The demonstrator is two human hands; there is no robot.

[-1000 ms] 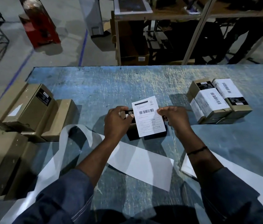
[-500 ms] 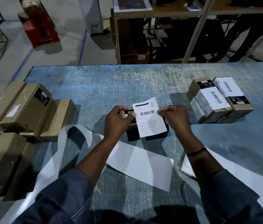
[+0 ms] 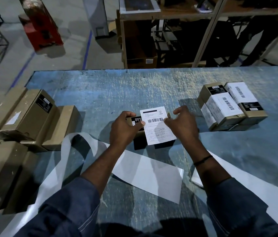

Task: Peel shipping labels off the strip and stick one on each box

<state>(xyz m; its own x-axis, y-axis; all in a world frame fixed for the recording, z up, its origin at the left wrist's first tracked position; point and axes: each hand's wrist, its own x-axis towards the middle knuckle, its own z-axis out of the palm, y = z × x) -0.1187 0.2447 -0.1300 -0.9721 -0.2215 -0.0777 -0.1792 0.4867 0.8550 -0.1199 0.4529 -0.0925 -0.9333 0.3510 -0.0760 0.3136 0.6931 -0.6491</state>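
Note:
A white shipping label (image 3: 157, 126) lies across the top of a small brown box (image 3: 135, 120) in the middle of the blue table (image 3: 100, 93). My left hand (image 3: 124, 128) grips the box's left end, thumb on the label's left edge. My right hand (image 3: 181, 124) hovers at the label's right edge, thumb touching it, fingers spread and lifted. A long white backing strip (image 3: 145, 170) curls over the table in front of the box. Labelled boxes (image 3: 227, 106) sit stacked at the right. Bare brown boxes (image 3: 32, 113) are piled at the left.
More brown boxes (image 3: 0, 171) stand at the near left table edge. Another piece of white strip (image 3: 247, 183) lies at the near right. Beyond the table's far edge are a metal rack (image 3: 208, 31), a red object (image 3: 41, 24) and the grey floor.
My right hand has let go of the label's right edge and opened its fingers. The label now lies flatter on the box. My left hand has stayed put.

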